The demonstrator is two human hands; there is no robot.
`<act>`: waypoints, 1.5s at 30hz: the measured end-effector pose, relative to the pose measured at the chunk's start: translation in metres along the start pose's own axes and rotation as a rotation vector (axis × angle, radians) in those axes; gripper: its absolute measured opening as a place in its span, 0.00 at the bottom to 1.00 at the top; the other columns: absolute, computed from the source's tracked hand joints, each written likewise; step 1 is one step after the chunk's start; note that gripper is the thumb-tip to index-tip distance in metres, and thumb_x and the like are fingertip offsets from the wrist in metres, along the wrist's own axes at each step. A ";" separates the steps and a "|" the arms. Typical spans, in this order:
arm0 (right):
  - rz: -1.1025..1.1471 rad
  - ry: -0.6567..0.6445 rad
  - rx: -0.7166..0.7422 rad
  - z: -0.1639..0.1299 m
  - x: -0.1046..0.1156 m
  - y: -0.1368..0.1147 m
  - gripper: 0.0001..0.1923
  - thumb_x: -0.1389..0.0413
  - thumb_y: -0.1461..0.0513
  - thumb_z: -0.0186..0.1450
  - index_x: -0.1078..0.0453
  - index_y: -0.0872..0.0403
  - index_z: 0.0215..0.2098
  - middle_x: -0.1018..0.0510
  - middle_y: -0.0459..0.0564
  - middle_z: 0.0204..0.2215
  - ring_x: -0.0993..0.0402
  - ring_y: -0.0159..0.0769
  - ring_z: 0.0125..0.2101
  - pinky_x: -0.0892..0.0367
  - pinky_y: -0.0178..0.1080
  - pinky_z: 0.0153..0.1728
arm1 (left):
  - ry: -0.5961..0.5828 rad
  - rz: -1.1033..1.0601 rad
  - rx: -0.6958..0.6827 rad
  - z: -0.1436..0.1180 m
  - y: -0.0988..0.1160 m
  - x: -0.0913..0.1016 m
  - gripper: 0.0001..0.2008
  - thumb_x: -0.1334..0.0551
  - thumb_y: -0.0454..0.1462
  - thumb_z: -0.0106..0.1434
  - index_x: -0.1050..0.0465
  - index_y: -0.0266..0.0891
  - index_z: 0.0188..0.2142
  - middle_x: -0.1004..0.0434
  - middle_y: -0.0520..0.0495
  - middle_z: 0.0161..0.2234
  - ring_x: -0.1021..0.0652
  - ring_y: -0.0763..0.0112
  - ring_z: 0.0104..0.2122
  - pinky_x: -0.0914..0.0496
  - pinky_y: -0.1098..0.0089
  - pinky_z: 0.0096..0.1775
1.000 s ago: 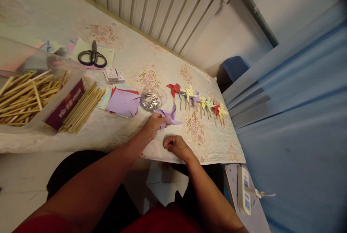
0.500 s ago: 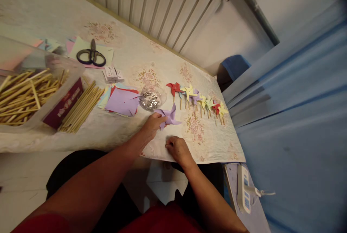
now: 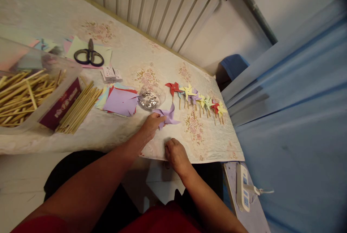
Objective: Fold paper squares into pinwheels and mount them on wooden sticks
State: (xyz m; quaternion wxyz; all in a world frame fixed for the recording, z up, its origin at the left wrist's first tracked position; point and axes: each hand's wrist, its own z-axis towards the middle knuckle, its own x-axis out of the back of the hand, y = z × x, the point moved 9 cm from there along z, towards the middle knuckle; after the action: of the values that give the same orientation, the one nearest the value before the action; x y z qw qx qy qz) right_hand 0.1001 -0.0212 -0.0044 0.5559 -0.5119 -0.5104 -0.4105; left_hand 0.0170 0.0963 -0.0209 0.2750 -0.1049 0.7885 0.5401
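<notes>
Between the thumb and fingers of my left hand [image 3: 153,124] is a purple paper pinwheel [image 3: 169,116], its blades folded in toward the middle. My right hand [image 3: 176,153] is closed near the table's front edge, below and apart from the pinwheel; whatever its fingers pinch, if anything, is too small to make out. Just beyond my left hand stands a clear round dish [image 3: 150,98] of small shiny metal pieces. To its left lies a stack of coloured paper squares [image 3: 121,101], a purple one with cut corners on top.
Finished pinwheels on sticks [image 3: 195,97] lie in a row at the right. A clear bin of sticks [image 3: 27,95], a bundle of sticks [image 3: 81,108], small white boxes [image 3: 111,74] and scissors [image 3: 89,56] are on the left. A power strip [image 3: 242,188] lies right of the table.
My right hand has turned slightly and its fingers now point more upward. My left hand keeps hold of the purple pinwheel. The whole view has shifted a little.
</notes>
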 end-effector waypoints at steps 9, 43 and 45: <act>0.432 0.089 -0.144 -0.001 0.032 0.007 0.07 0.47 0.70 0.61 0.30 0.53 0.29 0.25 0.46 0.28 0.29 0.33 0.30 0.37 0.34 0.34 | 0.016 0.011 -0.013 0.000 0.000 0.002 0.13 0.30 0.41 0.44 0.31 0.37 0.23 0.30 0.53 0.21 0.32 0.75 0.22 0.41 0.72 0.26; 0.481 0.521 -0.124 0.058 0.082 0.021 0.06 0.45 0.63 0.65 0.26 0.52 0.31 0.24 0.47 0.28 0.33 0.37 0.34 0.38 0.39 0.41 | -0.028 0.048 -0.040 0.003 -0.010 -0.002 0.11 0.32 0.41 0.47 0.30 0.37 0.25 0.29 0.52 0.23 0.31 0.75 0.23 0.41 0.73 0.26; 0.486 0.521 -0.120 0.058 0.081 0.021 0.06 0.45 0.63 0.65 0.26 0.52 0.31 0.24 0.47 0.28 0.33 0.37 0.34 0.38 0.39 0.41 | -0.024 0.053 -0.037 0.003 -0.010 -0.001 0.11 0.32 0.41 0.47 0.30 0.37 0.25 0.30 0.53 0.23 0.31 0.75 0.23 0.41 0.73 0.26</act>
State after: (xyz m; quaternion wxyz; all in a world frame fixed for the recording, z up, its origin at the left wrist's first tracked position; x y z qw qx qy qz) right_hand 0.1241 0.0449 0.0696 0.7178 -0.5280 -0.1898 -0.4122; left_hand 0.0238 0.0949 -0.0290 0.2682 -0.0826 0.7774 0.5629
